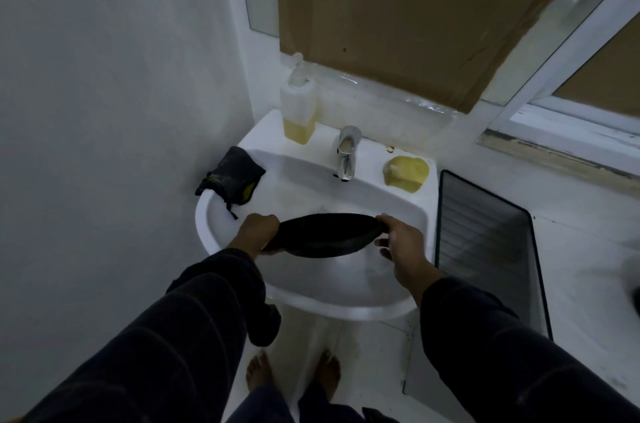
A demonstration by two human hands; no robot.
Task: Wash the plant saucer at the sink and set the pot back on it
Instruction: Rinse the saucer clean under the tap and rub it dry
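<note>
Left hand (258, 232) and right hand (401, 242) grip black saucer (325, 235) over sink (412, 215).

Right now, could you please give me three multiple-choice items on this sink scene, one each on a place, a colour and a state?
1. Where does the soap bottle stand?
A. On the back ledge of the sink, left of the tap
B. On the floor
C. In the basin

2. What colour is the saucer?
A. White
B. Black
C. Yellow

3. How is the saucer held?
A. By the left hand alone
B. It lies in the basin, untouched
C. By both hands, the right hand at the opposite edge

Answers: 1 A, the bottle stands on the ledge left of the tap; 2 B, it looks black against the white sink; 3 C, a hand grips each side over the basin.
</note>
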